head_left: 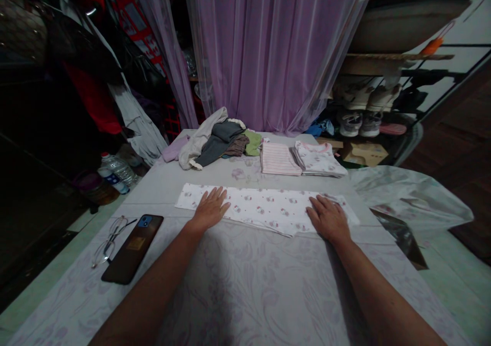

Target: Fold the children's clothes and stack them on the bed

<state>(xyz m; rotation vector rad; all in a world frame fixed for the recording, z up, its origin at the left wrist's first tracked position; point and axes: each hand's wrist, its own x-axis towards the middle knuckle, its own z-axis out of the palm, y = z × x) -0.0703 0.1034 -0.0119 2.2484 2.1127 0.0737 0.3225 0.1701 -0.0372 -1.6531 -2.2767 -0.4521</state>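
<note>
A pair of small white pants (pixel 261 205) with a printed pattern lies flat across the table, folded lengthwise into a long strip. My left hand (pixel 210 208) rests flat on the strip toward its left end, fingers stretched out. Near the other end, my right hand (pixel 329 218) presses down with its fingers apart. Just beyond the pants lie a folded pink-striped garment (pixel 281 159) and, beside it, a folded white printed top (pixel 320 158) with a pink neckline.
A loose heap of clothes (pixel 218 140) sits at the table's back left. A phone (pixel 134 249) and eyeglasses (pixel 109 241) lie on the left side. Purple curtains (pixel 264 54) hang behind the table. Shoes (pixel 360 123) stand on a rack at right, above a plastic bag (pixel 414 192).
</note>
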